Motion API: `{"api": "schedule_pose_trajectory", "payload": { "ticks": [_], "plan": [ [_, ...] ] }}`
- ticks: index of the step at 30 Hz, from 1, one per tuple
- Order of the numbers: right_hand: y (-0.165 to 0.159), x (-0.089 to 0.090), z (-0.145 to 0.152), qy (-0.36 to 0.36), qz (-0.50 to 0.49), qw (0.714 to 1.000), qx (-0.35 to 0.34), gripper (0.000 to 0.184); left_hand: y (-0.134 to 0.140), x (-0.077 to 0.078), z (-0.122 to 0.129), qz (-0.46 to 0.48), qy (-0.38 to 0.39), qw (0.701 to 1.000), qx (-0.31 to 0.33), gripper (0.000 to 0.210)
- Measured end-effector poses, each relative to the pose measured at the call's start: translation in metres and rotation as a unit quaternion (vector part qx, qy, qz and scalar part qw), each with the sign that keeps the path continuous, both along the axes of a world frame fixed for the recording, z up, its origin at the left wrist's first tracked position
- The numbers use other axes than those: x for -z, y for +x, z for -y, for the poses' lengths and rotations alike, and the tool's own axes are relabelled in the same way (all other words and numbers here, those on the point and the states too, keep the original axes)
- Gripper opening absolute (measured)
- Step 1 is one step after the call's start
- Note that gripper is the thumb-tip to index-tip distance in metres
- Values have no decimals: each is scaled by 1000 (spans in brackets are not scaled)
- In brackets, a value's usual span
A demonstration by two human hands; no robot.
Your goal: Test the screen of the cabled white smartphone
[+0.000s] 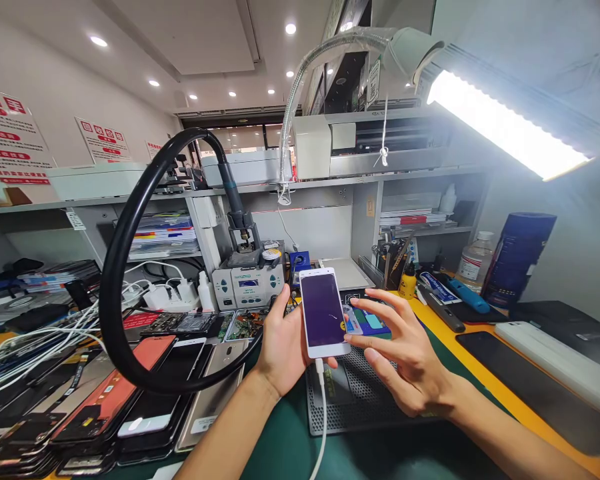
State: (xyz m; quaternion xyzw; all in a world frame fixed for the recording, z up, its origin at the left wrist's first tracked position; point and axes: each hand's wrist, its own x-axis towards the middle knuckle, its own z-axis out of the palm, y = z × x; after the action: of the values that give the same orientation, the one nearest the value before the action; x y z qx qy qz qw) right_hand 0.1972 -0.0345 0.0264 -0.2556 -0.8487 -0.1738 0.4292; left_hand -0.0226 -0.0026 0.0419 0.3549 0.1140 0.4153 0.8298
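A white smartphone (323, 313) is held up in my left hand (284, 343), its thumb along the left edge and the fingers behind it. The phone's screen is dark, with a small light mark on it. Into its bottom edge runs a white charging cable (323, 400), which hangs down toward me. Beside the phone's right edge is my right hand (405, 350), its fingers spread and nothing seen in them. One fingertip is close to the lower right corner; I cannot tell whether it touches. Beneath both hands lies a grey perforated mat (380, 407).
Stacked phones and phone parts (115, 393) cover the left side. A thick black hose (113, 267) arches over them from a soldering station (250, 287). Overhead hangs a bright lamp (505, 123). To the right lie a dark phone panel (530, 373), a plastic bottle (475, 260) and tools.
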Motion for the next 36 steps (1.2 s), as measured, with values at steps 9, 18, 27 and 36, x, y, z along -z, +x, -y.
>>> {"api": "schedule_pose_trajectory", "payload": {
  "ticks": [9,18,27,36],
  "plan": [
    [-1,0,1,2,11,1000,-13,32,0,-1,1,1,0,1000,0,73],
    [-3,2,0,3,13,1000,-7,31,0,-1,1,-11,0,1000,-12,73],
    [-7,5,2,-13,25,1000,-7,34,0,0,1,-14,6,1000,-24,73],
    [-13,11,3,-18,32,999,11,34,1,0,2,-20,10,999,-33,71]
  ]
}}
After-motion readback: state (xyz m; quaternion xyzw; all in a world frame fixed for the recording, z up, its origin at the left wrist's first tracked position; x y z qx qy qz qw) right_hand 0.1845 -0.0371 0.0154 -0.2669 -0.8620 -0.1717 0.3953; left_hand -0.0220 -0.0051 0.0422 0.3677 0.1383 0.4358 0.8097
